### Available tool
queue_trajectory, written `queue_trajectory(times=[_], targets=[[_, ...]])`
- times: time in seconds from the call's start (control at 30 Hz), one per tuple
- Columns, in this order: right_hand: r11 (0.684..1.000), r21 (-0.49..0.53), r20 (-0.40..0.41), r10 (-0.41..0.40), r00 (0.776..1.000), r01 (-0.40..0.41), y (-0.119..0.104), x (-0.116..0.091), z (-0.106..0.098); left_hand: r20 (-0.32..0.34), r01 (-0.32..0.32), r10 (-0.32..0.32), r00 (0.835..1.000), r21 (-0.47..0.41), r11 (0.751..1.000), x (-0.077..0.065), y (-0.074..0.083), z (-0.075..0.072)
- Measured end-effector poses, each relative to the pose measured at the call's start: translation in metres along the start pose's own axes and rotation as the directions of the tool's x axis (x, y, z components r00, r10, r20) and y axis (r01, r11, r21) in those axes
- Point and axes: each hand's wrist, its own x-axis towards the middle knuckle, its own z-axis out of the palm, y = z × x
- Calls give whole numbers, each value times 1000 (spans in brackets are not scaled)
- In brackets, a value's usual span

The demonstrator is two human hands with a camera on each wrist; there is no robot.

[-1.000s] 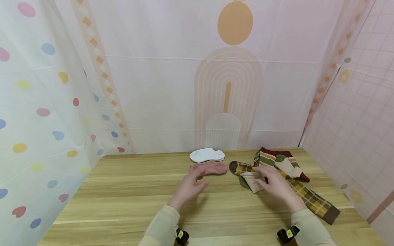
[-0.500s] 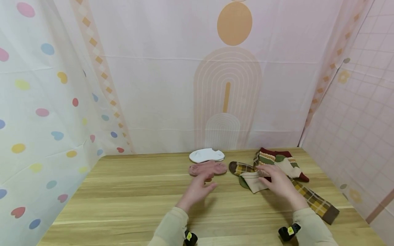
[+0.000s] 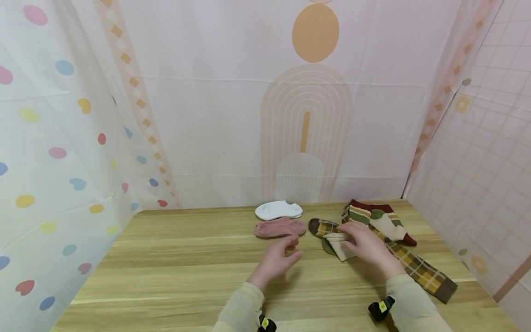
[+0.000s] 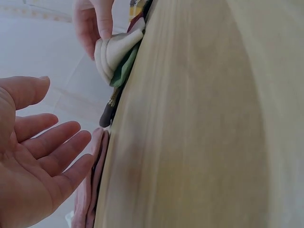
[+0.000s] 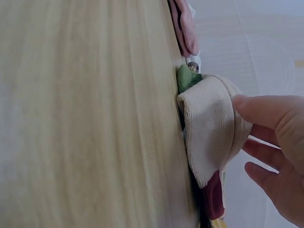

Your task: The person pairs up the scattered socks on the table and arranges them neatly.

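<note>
My right hand (image 3: 370,247) pinches a cream sock (image 5: 211,121) between thumb and fingers, lifting part of its fabric in a fold. A green part (image 5: 186,79) and a dark red part (image 5: 214,194) show at the cream fabric's edges. Beneath it, a brown and yellow plaid sock (image 3: 423,269) stretches diagonally across the table. My left hand (image 3: 275,259) hovers over the wood with fingers loosely bent and holds nothing; the left wrist view shows its palm (image 4: 28,175) bare. Just beyond it lie pink socks (image 3: 280,228), apart from the fingers.
White low-cut socks (image 3: 278,210) lie behind the pink ones, by the back curtain (image 3: 220,138). At the back right are cream, green and dark red patterned socks (image 3: 390,226), partly overlapping the plaid one. Bare wooden table (image 3: 166,267) extends to the left and front.
My left hand has moved rightward and slightly nearer, away from the pink socks and closer to the right hand. The right hand has shifted only slightly, staying at the cream sock.
</note>
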Motion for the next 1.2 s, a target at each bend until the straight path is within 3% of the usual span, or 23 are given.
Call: queue_trajectory(times=[0.27,0.8,1.03,1.2], targets=[[1000,-6,-18,-17,1000,17,0,1,-1,23,57,-55,998,-80,995,3,3,10],[998,56,-149,-8,989,16,-2,-1,-17,-13,65,-69,998,-180,982,4,7,15],[991,61,-256,-100,962,119,-10,2,-26,-43,54,-63,997,-191,980,5,6,11],[982,67,-272,-153,950,178,-21,3,-30,-58,50,-65,996,-230,972,6,6,6]])
